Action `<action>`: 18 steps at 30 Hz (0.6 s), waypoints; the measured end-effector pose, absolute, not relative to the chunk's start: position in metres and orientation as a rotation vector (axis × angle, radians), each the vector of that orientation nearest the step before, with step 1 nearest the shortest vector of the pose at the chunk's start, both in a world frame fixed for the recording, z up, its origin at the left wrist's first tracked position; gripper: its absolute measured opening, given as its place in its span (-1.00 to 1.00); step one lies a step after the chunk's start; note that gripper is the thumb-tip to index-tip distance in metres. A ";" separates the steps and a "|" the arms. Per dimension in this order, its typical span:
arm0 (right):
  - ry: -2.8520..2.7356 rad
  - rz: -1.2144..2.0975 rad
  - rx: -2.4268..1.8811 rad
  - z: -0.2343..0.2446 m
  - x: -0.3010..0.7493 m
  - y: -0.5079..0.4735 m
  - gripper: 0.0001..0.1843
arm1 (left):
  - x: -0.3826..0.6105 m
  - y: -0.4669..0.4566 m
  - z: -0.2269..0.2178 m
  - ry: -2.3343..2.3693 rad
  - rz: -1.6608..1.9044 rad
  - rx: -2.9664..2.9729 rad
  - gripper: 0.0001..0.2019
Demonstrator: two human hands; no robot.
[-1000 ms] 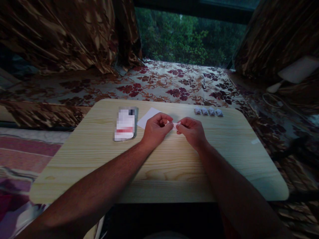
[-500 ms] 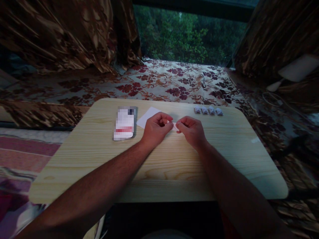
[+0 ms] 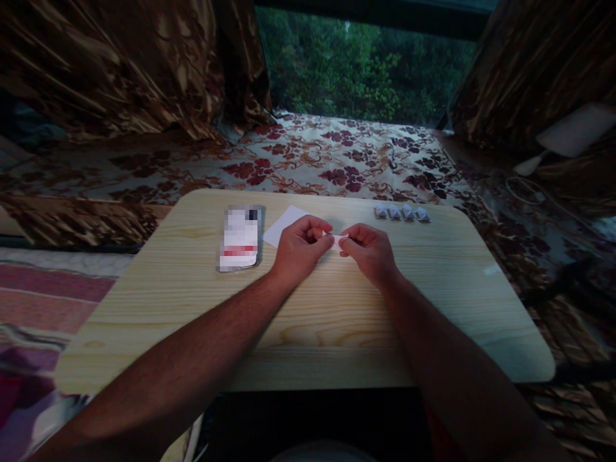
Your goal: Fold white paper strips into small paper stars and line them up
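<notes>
A small folded piece of white paper [image 3: 336, 240] is held between my two hands, a little above the table. My left hand [image 3: 304, 244] pinches its left end between thumb and fingers. On the other end, the thumb and curled fingers of my right hand [image 3: 368, 250] are closed. Much of the paper is hidden behind the fingertips. Flat on the table beyond my left hand lies a sheet of white paper [image 3: 282, 224], partly covered by that hand. Several small folded paper pieces [image 3: 408, 212] stand in a row at the far right.
A phone [image 3: 240, 237], blurred out in part, lies left of my hands on the light wooden table [image 3: 327, 314]. Behind the table is a ledge with a floral cloth [image 3: 346, 154], below a window. A white lamp [image 3: 575, 131] stands at the right.
My fingers have shifted slightly on the small folded paper, and more of its white surface shows between them. The phone, the sheet and the row of folded pieces stay put.
</notes>
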State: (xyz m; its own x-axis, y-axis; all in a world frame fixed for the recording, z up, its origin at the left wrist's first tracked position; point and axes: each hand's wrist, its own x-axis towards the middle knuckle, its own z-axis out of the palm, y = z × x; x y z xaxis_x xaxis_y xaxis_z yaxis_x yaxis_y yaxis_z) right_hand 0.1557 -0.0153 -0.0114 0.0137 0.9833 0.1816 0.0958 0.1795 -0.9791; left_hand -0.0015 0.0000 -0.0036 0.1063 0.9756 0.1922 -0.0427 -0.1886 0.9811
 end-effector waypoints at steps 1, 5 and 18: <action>-1.345 1.005 -1.154 -0.012 0.156 -0.015 -0.88 | -0.002 0.000 -0.004 1.004 1.279 1.374 -0.83; -1.341 0.989 -1.158 -0.013 0.156 -0.015 -0.86 | -0.002 0.000 -0.005 0.992 1.274 1.381 -0.82; -1.338 0.961 -1.159 -0.013 0.155 -0.015 -0.88 | -0.002 0.000 -0.007 0.971 1.278 1.402 -0.81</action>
State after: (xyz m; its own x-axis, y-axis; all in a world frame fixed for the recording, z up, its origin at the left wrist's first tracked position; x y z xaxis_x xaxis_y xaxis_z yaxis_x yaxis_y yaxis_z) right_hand 0.1553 -0.0149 -0.0131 0.0441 0.9772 0.2076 0.1151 0.2015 -0.9727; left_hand -0.0024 -0.0004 -0.0068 0.1314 0.9671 0.2181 -0.0487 -0.2134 0.9757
